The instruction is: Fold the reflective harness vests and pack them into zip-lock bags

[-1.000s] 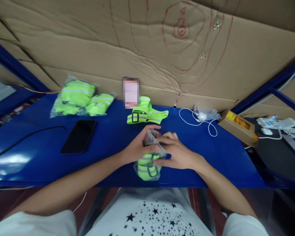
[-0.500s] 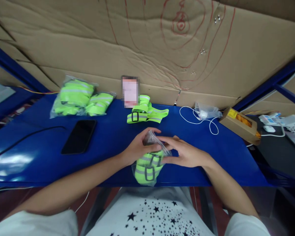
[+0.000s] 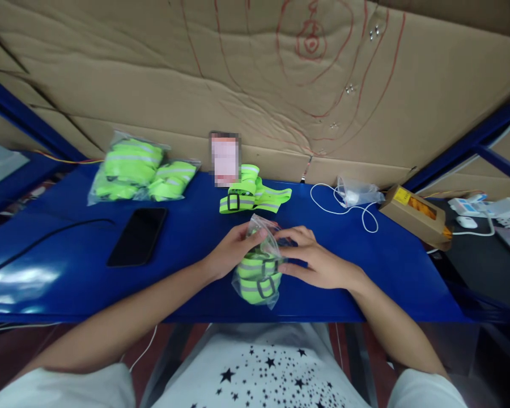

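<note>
A clear plastic bag [image 3: 268, 245] with a bright green belt [image 3: 255, 283] folded inside stands tilted near the front edge of the table. Grey reflective stripes and black buckles show through the film. My left hand [image 3: 233, 246] pinches the bag's upper left part, its thumb across the front and its other fingers behind. At the bag's right side, my right hand [image 3: 314, 258] holds the edge with fingers slightly spread; some fingertips are hidden by the film. Just beyond the hands lies a loose green reflective belt [image 3: 255, 195] with a black buckle.
Two bagged green belts [image 3: 131, 161] lie at the back left, near a black phone [image 3: 136, 237] and a dark cable [image 3: 46, 241]. A blurred upright card [image 3: 225, 158] leans at the back. On the right are a white cable [image 3: 365, 218] and an open cardboard box [image 3: 416, 218].
The bag has risen slightly away from the table's front edge and turned a little. My left thumb has shifted up towards the bag's top; my right fingers have moved slightly along its side.
</note>
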{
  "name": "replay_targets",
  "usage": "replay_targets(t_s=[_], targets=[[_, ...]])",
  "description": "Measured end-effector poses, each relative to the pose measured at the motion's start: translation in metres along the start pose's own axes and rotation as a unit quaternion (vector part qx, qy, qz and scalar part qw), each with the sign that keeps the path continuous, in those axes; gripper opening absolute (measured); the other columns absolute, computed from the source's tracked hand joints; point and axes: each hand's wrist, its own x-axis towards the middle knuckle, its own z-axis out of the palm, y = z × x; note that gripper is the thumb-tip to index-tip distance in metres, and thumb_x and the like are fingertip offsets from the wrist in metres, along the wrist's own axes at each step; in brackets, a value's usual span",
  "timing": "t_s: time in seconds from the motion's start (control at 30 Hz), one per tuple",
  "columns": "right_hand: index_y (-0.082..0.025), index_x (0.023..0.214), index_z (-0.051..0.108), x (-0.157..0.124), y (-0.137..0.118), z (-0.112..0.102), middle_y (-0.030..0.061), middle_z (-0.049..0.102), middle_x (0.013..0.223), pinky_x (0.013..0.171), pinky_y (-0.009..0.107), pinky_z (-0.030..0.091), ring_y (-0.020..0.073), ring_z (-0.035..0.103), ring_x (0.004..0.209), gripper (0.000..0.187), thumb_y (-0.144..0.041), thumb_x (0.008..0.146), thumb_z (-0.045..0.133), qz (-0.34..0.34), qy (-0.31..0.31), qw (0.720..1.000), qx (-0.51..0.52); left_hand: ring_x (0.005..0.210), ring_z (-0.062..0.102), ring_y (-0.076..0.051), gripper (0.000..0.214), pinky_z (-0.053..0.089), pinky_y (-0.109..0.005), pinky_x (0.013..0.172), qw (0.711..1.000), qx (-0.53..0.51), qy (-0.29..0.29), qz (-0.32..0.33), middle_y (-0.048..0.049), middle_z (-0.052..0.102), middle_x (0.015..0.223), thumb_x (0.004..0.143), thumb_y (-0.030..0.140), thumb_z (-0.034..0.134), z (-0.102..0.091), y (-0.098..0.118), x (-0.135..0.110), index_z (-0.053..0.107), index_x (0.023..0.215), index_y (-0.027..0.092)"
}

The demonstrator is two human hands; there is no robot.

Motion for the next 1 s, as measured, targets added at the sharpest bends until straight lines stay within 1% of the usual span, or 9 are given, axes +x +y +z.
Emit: replay_targets(t_s=[0.17, 0.3, 0.43, 0.5, 0.57, 0.67, 0.77, 0.87, 1.0], targets=[[-0.025, 0.121, 0.072, -0.006, 0.013, -0.013, 0.0055, 0.075, 0.114, 0.092, 0.035, 0.052, 0.0167, 0.068, 0.103, 0.024, -0.029, 0.099, 0.062, -0.022, 0.001, 0.986, 0.165, 0.084, 0.071, -0.019, 0.037, 0.056, -0.028, 0.079, 0.997, 0.075, 0.029, 0.007, -0.0064, 0.079, 0.092, 0.086, 0.050, 0.075, 0.004, -0.002, -0.002, 0.081, 0.100, 0.017], [-0.021, 0.102, 0.075, -0.009, 0.016, -0.023, 0.0034, 0.075, 0.096, 0.073, 0.027, 0.052, 0.0128, 0.067, 0.082, 0.013, -0.029, 0.096, 0.066, 0.015, 0.012, 0.981, 0.193, 0.079, 0.070, -0.017, 0.034, 0.056, -0.026, 0.076, 0.998, 0.052, 0.035, 0.010, -0.0057, 0.079, 0.090, 0.085, 0.049, 0.076, 0.005, -0.002, -0.004, 0.082, 0.097, 0.017], [-0.021, 0.097, 0.071, -0.007, 0.014, -0.018, 0.0036, 0.070, 0.091, 0.073, 0.029, 0.049, 0.0129, 0.060, 0.079, 0.010, -0.031, 0.094, 0.069, 0.041, 0.107, 0.981, 0.158, 0.078, 0.070, -0.017, 0.037, 0.055, -0.026, 0.075, 0.998, 0.018, 0.059, 0.012, -0.0063, 0.079, 0.092, 0.083, 0.050, 0.079, 0.004, 0.001, -0.005, 0.082, 0.099, 0.017], [-0.021, 0.096, 0.069, -0.005, 0.015, -0.014, 0.0058, 0.068, 0.100, 0.078, 0.031, 0.051, 0.0143, 0.060, 0.086, 0.010, -0.031, 0.094, 0.069, 0.053, 0.168, 0.972, 0.157, 0.084, 0.071, -0.019, 0.040, 0.056, -0.028, 0.079, 0.998, 0.000, 0.057, 0.016, -0.0069, 0.079, 0.099, 0.078, 0.047, 0.084, 0.003, 0.004, -0.005, 0.080, 0.105, 0.018], [-0.022, 0.100, 0.067, -0.003, 0.020, -0.010, 0.0073, 0.065, 0.110, 0.079, 0.031, 0.053, 0.0148, 0.060, 0.089, 0.017, -0.034, 0.090, 0.072, 0.081, 0.194, 0.959, 0.187, 0.090, 0.071, -0.020, 0.043, 0.055, -0.029, 0.084, 0.998, 0.005, 0.050, 0.025, -0.0073, 0.079, 0.105, 0.074, 0.042, 0.088, 0.001, 0.007, -0.005, 0.079, 0.109, 0.018], [-0.020, 0.102, 0.064, -0.002, 0.027, -0.005, 0.0043, 0.067, 0.095, 0.068, 0.027, 0.052, 0.0125, 0.061, 0.077, 0.030, -0.043, 0.087, 0.075, 0.171, 0.158, 0.939, 0.255, 0.090, 0.071, -0.021, 0.038, 0.054, -0.029, 0.083, 0.997, 0.042, 0.054, 0.042, -0.0079, 0.079, 0.102, 0.078, 0.043, 0.085, 0.000, 0.011, -0.005, 0.080, 0.105, 0.017], [-0.018, 0.085, 0.063, -0.003, 0.032, -0.005, 0.0004, 0.065, 0.074, 0.059, 0.023, 0.045, 0.0102, 0.056, 0.063, 0.034, -0.050, 0.088, 0.072, 0.226, 0.135, 0.926, 0.271, 0.089, 0.072, -0.021, 0.039, 0.055, -0.029, 0.084, 0.996, 0.041, 0.059, 0.048, -0.0084, 0.079, 0.103, 0.083, 0.048, 0.078, -0.001, 0.011, -0.004, 0.081, 0.105, 0.016], [-0.018, 0.085, 0.064, -0.005, 0.031, -0.008, -0.0004, 0.064, 0.073, 0.060, 0.023, 0.042, 0.0100, 0.054, 0.065, 0.032, -0.049, 0.091, 0.068, 0.216, 0.154, 0.937, 0.226, 0.092, 0.072, -0.022, 0.039, 0.055, -0.030, 0.086, 0.998, 0.023, 0.051, 0.035, -0.0076, 0.079, 0.101, 0.086, 0.049, 0.076, -0.002, 0.010, -0.002, 0.080, 0.108, 0.016], [-0.019, 0.096, 0.066, -0.006, 0.029, -0.012, 0.0000, 0.064, 0.079, 0.066, 0.024, 0.044, 0.0108, 0.056, 0.071, 0.027, -0.046, 0.094, 0.065, 0.192, 0.135, 0.945, 0.226, 0.094, 0.072, -0.021, 0.036, 0.054, -0.029, 0.089, 0.996, 0.022, 0.066, 0.049, -0.0062, 0.079, 0.100, 0.086, 0.047, 0.076, -0.004, 0.008, 0.001, 0.080, 0.107, 0.017]])
